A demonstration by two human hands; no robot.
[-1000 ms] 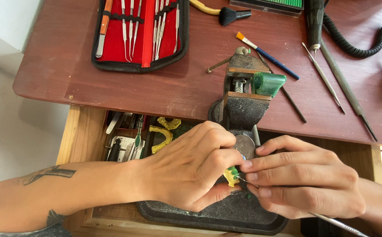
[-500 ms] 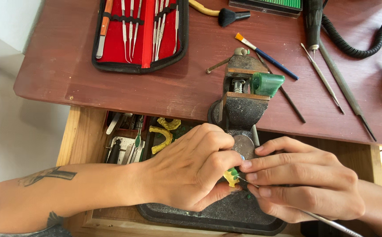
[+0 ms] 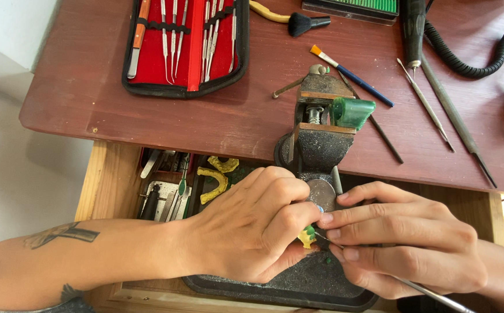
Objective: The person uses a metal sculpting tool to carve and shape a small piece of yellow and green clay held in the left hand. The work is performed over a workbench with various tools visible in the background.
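A small yellow-green piece (image 3: 307, 236) is pinched in the curled fingers of the left hand (image 3: 252, 232), held just in front of the small bench vise (image 3: 320, 136) and above the dark tray (image 3: 298, 284) in the open drawer (image 3: 110, 191). A thin metal tool (image 3: 426, 293) is gripped by the right hand (image 3: 402, 246), fingers closed, its tip brought to the piece. A slip is judged possible: with fingertips so close to the point, too much pressure could gouge the piece or prick a finger.
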